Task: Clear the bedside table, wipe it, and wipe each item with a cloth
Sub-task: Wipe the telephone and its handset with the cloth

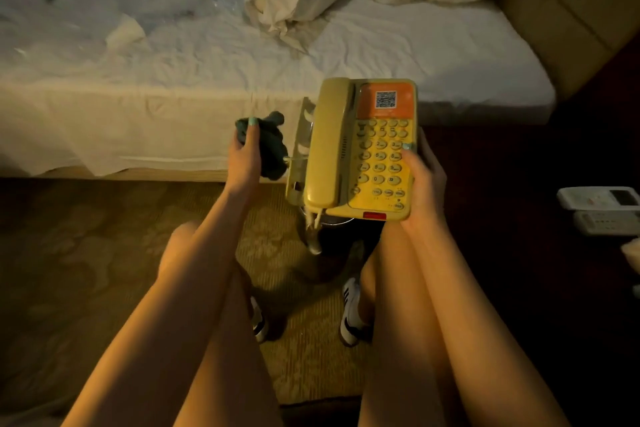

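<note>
Telephone [360,149] first: seen from the head camera, the yellow desk phone is off the tabletop and held in the air over the person's knees, just in front of the near edge of the bed [173,87]. The right hand [420,184] carries it alone, its fingers wrapped round the right edge and underside and its thumb lying on the keypad. The handset [327,146] sits in its cradle on the left side of the phone. A cord [313,225] hangs from the near end toward the carpet between the legs.

The left hand [244,163] is just left of the phone, fingers curled round a bunched dark green cloth [270,146] that does not touch the phone. I judge the phone's wipe is about to begin.

At the far right edge two remotes [599,198] lie on a dark surface, probably the tabletop, though it is too dim to be sure.

The risks, as I judge them:
- Nothing seems to lock the handset in, so tilting the phone to the left or rubbing hard could knock it out of the cradle.
- Only one hand holds the phone, so a firm push from the cloth could twist it loose.
- The dangling cord could catch on a knee or shoe and tug the phone.
</note>
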`<action>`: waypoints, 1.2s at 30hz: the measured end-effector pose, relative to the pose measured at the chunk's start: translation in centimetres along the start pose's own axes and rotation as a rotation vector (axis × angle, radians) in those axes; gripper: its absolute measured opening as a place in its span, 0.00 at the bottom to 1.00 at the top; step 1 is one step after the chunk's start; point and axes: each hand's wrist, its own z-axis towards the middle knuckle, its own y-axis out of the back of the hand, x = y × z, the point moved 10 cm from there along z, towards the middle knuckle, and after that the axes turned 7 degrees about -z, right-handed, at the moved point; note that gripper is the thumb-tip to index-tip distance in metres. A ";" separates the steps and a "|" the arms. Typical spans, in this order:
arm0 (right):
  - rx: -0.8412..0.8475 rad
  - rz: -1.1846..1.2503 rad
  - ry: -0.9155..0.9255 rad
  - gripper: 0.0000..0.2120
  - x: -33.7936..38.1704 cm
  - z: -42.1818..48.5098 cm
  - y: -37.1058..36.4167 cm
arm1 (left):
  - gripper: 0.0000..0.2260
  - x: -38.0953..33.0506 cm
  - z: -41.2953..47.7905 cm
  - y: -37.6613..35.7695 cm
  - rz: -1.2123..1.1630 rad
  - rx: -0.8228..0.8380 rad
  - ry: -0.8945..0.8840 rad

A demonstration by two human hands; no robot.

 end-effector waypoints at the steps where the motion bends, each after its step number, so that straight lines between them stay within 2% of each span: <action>1: 0.011 0.024 0.004 0.21 0.8 -0.8 0.2 | 0.21 -1.5 -0.4 -1.2 0.003 0.036 -0.019; 4: 0.028 0.019 0.039 0.22 3.2 -2.7 0.7 | 0.15 -3.7 -1.6 -5.0 0.034 0.176 0.032; 8: -0.049 0.055 0.099 0.22 7.2 -4.9 3.5 | 0.20 -4.5 -4.9 -9.9 0.075 0.378 0.101; 12: -0.157 0.074 0.155 0.21 10.1 -7.7 8.2 | 0.16 -5.4 -9.0 -15.8 0.119 0.604 0.093; 17: -0.393 0.053 0.202 0.16 10.3 -12.6 15.9 | 0.06 -5.3 -12.3 -23.5 0.369 0.783 -0.035; 21: -0.636 -0.010 0.094 0.21 7.5 -15.7 22.0 | 0.04 -3.0 -15.1 -29.6 0.492 0.925 -0.054; 24: -0.739 -0.112 -0.023 0.28 5.4 -17.6 24.9 | 0.04 -0.4 -16.1 -33.0 0.594 1.020 -0.005; 26: -0.773 -0.176 -0.085 0.30 4.3 -18.6 26.6 | 0.04 1.0 -16.9 -35.4 0.637 1.092 0.008; 30: -0.942 -0.165 -0.155 0.19 2.2 -21.0 30.5 | 0.05 4.0 -19.3 -39.8 0.673 1.250 0.023; 36: -1.241 -0.117 -0.254 0.17 -1.3 -23.3 32.2 | 0.07 10.8 -20.2 -42.7 0.726 1.449 0.116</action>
